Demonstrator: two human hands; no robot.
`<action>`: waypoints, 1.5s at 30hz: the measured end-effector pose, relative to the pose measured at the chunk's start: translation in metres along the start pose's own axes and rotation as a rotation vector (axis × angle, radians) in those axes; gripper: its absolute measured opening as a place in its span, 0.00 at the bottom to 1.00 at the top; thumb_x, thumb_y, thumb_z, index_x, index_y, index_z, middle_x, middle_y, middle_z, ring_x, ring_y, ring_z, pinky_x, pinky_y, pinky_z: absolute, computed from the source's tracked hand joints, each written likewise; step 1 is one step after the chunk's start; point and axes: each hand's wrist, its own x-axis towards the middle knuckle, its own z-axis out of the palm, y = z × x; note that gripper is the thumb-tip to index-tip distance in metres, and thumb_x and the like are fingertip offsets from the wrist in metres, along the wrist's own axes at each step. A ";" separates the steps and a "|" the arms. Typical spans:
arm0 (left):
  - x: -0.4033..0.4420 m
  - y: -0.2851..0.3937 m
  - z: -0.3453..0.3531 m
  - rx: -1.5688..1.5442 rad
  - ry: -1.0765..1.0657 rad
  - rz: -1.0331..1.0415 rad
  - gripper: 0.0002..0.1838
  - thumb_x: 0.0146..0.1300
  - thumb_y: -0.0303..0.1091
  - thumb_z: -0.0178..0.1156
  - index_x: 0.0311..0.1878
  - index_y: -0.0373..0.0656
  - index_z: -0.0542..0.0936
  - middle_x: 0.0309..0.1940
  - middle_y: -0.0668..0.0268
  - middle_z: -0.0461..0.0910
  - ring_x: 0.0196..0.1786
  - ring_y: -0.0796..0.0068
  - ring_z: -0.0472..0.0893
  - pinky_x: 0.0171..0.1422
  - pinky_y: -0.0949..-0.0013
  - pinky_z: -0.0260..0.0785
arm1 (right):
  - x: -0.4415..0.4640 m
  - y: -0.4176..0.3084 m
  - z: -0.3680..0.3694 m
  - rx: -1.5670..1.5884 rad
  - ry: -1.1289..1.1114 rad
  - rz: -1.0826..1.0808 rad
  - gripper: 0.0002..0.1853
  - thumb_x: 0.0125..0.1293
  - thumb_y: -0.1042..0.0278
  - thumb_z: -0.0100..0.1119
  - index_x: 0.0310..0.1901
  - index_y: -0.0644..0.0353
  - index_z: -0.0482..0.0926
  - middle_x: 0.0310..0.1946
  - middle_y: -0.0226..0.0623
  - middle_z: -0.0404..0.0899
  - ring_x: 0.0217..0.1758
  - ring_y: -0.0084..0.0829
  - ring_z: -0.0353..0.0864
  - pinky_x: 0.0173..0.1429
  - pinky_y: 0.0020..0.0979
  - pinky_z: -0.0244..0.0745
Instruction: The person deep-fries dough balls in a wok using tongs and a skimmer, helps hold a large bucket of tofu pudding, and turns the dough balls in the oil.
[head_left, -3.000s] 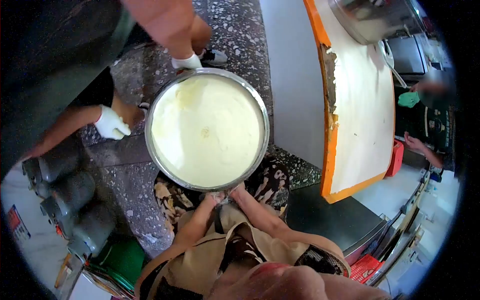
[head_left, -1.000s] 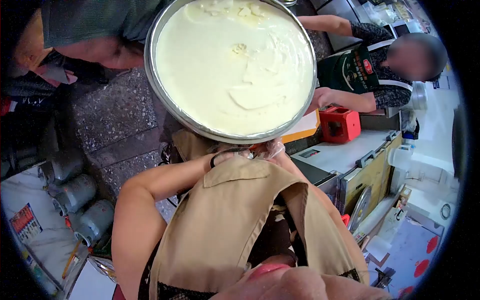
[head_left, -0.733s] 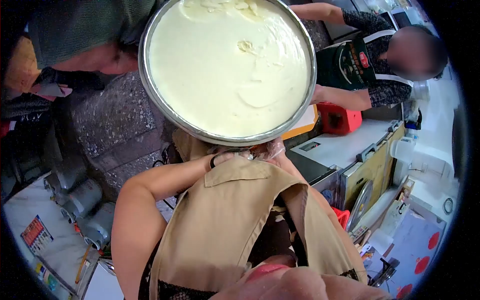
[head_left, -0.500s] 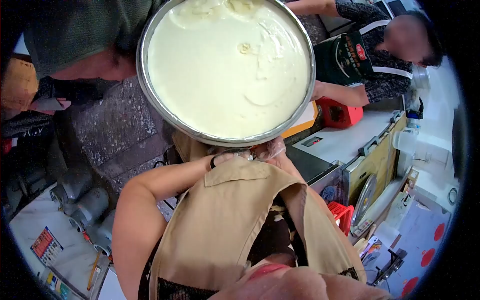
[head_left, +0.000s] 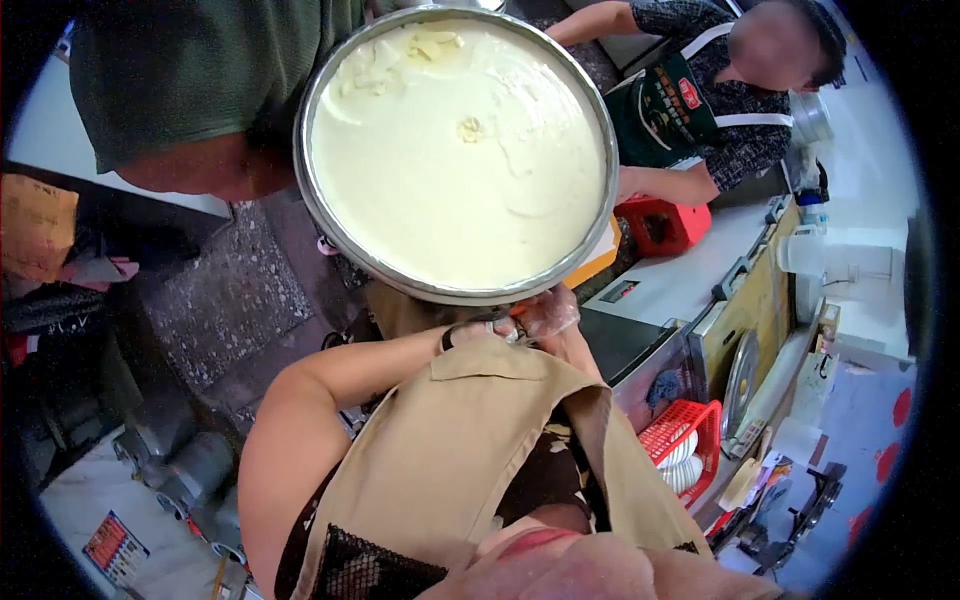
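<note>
A large round metal pot (head_left: 312,190) stands in front of me, filled almost to the rim with a smooth, pale cream-coloured mass (head_left: 450,190) with a few curds on top. Close together at its near side, below the rim, are my two hands. My left hand (head_left: 487,330) has a dark band at the wrist, and its fingers look bent and drawn in. Clear thin plastic covers my right hand (head_left: 550,313), which is curled beside the left. What the fingers grip is too small and partly hidden to make out.
A co-worker in a dark green apron (head_left: 660,110) is at the pot's right, with a hand near its side. Another person in a green top (head_left: 210,80) bends in at the left. A red basket of white dishes (head_left: 685,445) and a counter (head_left: 650,290) are on my right.
My view has shifted, so the pot sits lower in it and more of the red basket shows. The person on the left has come further into view. My hands stay together below the rim.
</note>
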 end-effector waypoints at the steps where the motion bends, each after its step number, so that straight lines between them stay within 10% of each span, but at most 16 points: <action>1: 0.001 0.002 -0.001 -0.016 -0.015 0.024 0.16 0.61 0.36 0.54 0.50 0.38 0.75 0.33 0.61 0.79 0.28 0.78 0.73 0.28 0.70 0.69 | 0.005 0.001 -0.007 -0.001 0.010 -0.017 0.16 0.71 0.62 0.34 0.43 0.66 0.69 0.30 0.36 0.70 0.30 0.32 0.68 0.40 0.40 0.71; 6: 0.011 0.009 0.009 -0.099 -0.081 0.192 0.16 0.61 0.35 0.54 0.50 0.38 0.75 0.33 0.61 0.79 0.28 0.78 0.73 0.28 0.70 0.69 | 0.012 0.010 -0.028 0.185 0.024 -0.063 0.10 0.66 0.64 0.44 0.31 0.60 0.66 0.22 0.32 0.63 0.26 0.31 0.64 0.38 0.36 0.67; 15: -0.027 0.009 0.052 0.479 0.828 -0.092 0.05 0.58 0.34 0.57 0.33 0.45 0.73 0.22 0.71 0.71 0.24 0.75 0.72 0.29 0.71 0.66 | -0.035 0.053 -0.047 0.128 0.183 -0.300 0.13 0.64 0.59 0.50 0.39 0.62 0.71 0.37 0.38 0.75 0.41 0.37 0.75 0.51 0.36 0.71; 24: -0.139 0.006 0.026 0.741 0.578 -0.307 0.16 0.57 0.37 0.60 0.48 0.45 0.72 0.32 0.71 0.75 0.27 0.79 0.71 0.30 0.70 0.66 | -0.122 0.197 -0.144 0.558 0.381 -0.657 0.11 0.62 0.61 0.54 0.40 0.59 0.72 0.36 0.36 0.76 0.35 0.31 0.78 0.40 0.33 0.77; 29: -0.188 -0.011 -0.076 0.667 0.335 -0.969 0.15 0.59 0.30 0.58 0.49 0.42 0.71 0.35 0.65 0.76 0.28 0.76 0.73 0.33 0.76 0.70 | -0.172 0.395 -0.165 0.953 0.627 -0.774 0.10 0.60 0.63 0.57 0.38 0.59 0.76 0.33 0.34 0.78 0.35 0.31 0.79 0.41 0.33 0.77; 34: -0.258 -0.119 -0.086 0.577 0.499 -1.368 0.04 0.63 0.29 0.56 0.39 0.44 0.73 0.35 0.67 0.77 0.30 0.76 0.79 0.34 0.73 0.75 | -0.217 0.617 -0.202 1.454 0.558 -0.905 0.06 0.60 0.65 0.55 0.33 0.57 0.74 0.30 0.34 0.78 0.33 0.32 0.79 0.39 0.33 0.76; 38: -0.313 -0.225 -0.113 1.082 0.326 -1.522 0.12 0.55 0.32 0.62 0.43 0.41 0.75 0.34 0.64 0.78 0.28 0.75 0.75 0.29 0.72 0.69 | -0.274 0.688 -0.202 1.537 1.014 -1.023 0.14 0.66 0.54 0.45 0.40 0.54 0.75 0.31 0.31 0.78 0.32 0.31 0.78 0.40 0.33 0.75; 45: -0.386 -0.438 -0.193 1.184 0.092 -2.061 0.12 0.58 0.28 0.58 0.45 0.44 0.72 0.33 0.65 0.77 0.30 0.74 0.76 0.35 0.69 0.74 | -0.344 0.810 -0.252 1.827 0.919 -1.323 0.11 0.64 0.58 0.49 0.36 0.56 0.74 0.30 0.34 0.78 0.31 0.31 0.78 0.36 0.32 0.76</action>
